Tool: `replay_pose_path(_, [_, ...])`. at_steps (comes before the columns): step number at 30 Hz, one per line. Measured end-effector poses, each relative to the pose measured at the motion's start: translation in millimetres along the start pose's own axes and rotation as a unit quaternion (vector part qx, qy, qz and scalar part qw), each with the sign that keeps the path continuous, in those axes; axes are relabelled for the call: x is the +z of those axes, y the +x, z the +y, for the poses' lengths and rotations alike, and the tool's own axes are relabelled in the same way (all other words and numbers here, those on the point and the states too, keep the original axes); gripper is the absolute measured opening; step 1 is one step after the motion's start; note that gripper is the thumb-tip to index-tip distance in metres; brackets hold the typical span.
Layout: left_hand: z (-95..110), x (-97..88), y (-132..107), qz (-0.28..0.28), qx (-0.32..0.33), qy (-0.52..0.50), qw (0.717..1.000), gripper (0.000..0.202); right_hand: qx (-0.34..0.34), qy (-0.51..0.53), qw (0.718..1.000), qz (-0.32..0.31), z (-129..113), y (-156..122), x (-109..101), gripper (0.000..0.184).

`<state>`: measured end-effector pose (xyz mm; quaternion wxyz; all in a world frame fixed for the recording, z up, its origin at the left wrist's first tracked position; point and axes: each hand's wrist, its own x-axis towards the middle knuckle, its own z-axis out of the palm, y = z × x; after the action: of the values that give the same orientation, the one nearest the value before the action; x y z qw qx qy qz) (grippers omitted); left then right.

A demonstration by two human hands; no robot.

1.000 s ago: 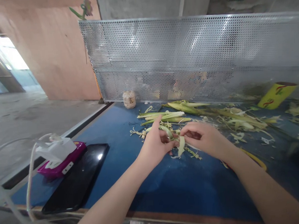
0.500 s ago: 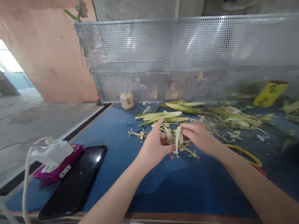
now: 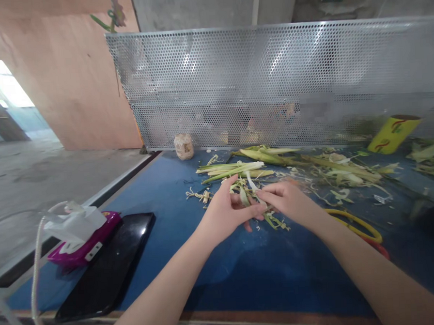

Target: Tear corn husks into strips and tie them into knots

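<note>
Over the blue table, my left hand [image 3: 223,211] is curled around a small knotted bundle of green leaf strips [image 3: 243,197], its thumb pressed toward the fingers. My right hand [image 3: 287,201] pinches a pale leaf strip [image 3: 251,182] that sticks up between both hands. From beneath the hands a braided green tail [image 3: 275,221] pokes out toward the right. Just behind them lie cut pale-green stalks [image 3: 235,169]. To the left of my left hand rests a small knotted plant piece [image 3: 200,195]. My fingers partly hide the bundle.
At left are a black smartphone-like slab [image 3: 115,267], a purple power strip [image 3: 86,243] and a white charger [image 3: 76,223] with cables. A wrapped pale lump [image 3: 184,146] stands near the perforated metal panel [image 3: 212,65]. Rightward lie leaf scraps [image 3: 348,172], a yellow roll [image 3: 393,135] and a yellow-handled tool [image 3: 358,225].
The leaf strip that hung down between my hands now points up and away. My right hand has shifted slightly down and left, closer to my left fingers.
</note>
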<state>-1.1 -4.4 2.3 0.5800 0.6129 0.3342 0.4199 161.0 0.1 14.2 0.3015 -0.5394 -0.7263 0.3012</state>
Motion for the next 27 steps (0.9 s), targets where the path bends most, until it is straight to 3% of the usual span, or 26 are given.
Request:
replay_pose_path(7, [5.3,0.3,-0.1,0.052,-0.016,0.046,0.997,0.085,-0.053,-0.051,0.997,0.000,0.5,-2.0,-5.5,0.037])
replay_pose_path(12, [1.9,-0.2,-0.3,0.065,-0.008,0.097,0.993,0.084,-0.125,-0.129,0.984,0.004,2.7,-4.3,-19.2,0.013])
replay_pose_path(15, [-3.7,-1.9,0.9,0.064,0.019,0.137,0.988,0.081,-0.129,-0.152,0.980,0.014,2.1,-5.6,-24.0,0.012])
replay_pose_path(22, [-7.2,-4.4,2.4,0.075,0.063,0.250,0.963,0.080,-0.153,-0.024,0.983,-0.094,-2.3,-8.5,-24.0,0.017])
replay_pose_path(27, [-7.8,0.6,0.8,0.064,0.073,0.226,0.969,0.089,-0.172,0.011,0.982,-0.080,-4.6,-7.8,-15.8,0.018])
